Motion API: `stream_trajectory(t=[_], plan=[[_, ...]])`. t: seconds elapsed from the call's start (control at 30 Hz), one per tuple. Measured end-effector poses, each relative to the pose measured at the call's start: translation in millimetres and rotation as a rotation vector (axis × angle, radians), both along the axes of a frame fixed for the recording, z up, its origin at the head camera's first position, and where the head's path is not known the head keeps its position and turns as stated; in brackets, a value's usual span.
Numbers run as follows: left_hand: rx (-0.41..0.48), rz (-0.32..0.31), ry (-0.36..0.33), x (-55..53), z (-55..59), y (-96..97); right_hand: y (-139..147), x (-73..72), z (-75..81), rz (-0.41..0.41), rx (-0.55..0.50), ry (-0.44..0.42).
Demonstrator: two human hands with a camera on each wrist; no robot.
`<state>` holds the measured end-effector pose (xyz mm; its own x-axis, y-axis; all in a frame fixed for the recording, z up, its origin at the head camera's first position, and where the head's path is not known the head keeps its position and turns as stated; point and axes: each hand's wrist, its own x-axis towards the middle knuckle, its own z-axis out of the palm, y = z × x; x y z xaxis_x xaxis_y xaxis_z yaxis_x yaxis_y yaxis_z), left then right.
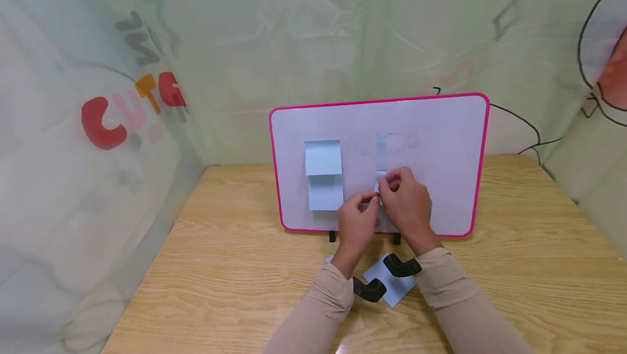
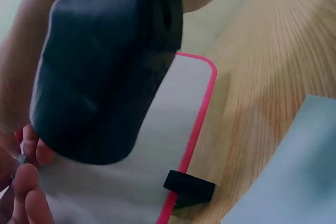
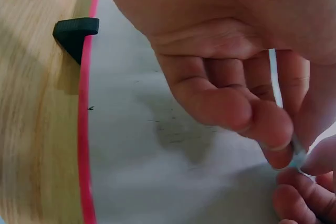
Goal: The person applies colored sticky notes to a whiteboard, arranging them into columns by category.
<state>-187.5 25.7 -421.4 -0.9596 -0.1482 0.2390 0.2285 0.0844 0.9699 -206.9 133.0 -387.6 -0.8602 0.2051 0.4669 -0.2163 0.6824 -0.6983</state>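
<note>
Against a pink-framed whiteboard (image 1: 441, 169), both hands meet at a narrow pale-blue paper strip (image 3: 275, 77). My left hand (image 1: 357, 226) pinches the strip's lower part between thumb and fingers. Just above and to the right, my right hand (image 1: 409, 204) also pinches it, fingers curled; in the right wrist view the fingertips of both hands almost touch. Much of the strip is hidden by fingers. Directly above it, another pale-blue strip (image 1: 381, 151) lies flat on the board. Two light-blue paper squares, an upper one (image 1: 323, 157) and a lower one (image 1: 326, 193), are on the board's left side.
The board stands on a wooden table (image 1: 235, 267), held by black feet (image 1: 332, 236). Light-blue paper (image 1: 395, 287) lies in front of it, partly beneath the forearms. Black wrist cameras (image 1: 369, 290) sit at both wrists. A printed curtain (image 1: 235, 71) hangs behind.
</note>
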Motion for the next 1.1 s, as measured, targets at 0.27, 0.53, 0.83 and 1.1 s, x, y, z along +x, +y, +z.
stream_trajectory(t=[0.27, 0.53, 0.83, 1.1], plan=[[0.022, -0.022, -0.023, -1.8, -1.7, -1.0, -0.2, -3.1, 5.1, -0.024, 0.024, -0.075], [0.019, -0.036, -0.049, -3.4, -3.6, -0.2, 7.2, -4.6, 12.0, -0.045, 0.104, -0.129], [-0.017, -0.060, -0.091, -9.0, -6.6, -1.4, 10.2, -7.2, 11.0, -0.033, 0.128, -0.133], [-0.121, -0.132, -0.170, -6.2, -8.0, -12.8, 8.1, -6.4, 5.2, -0.018, 0.129, -0.086]])
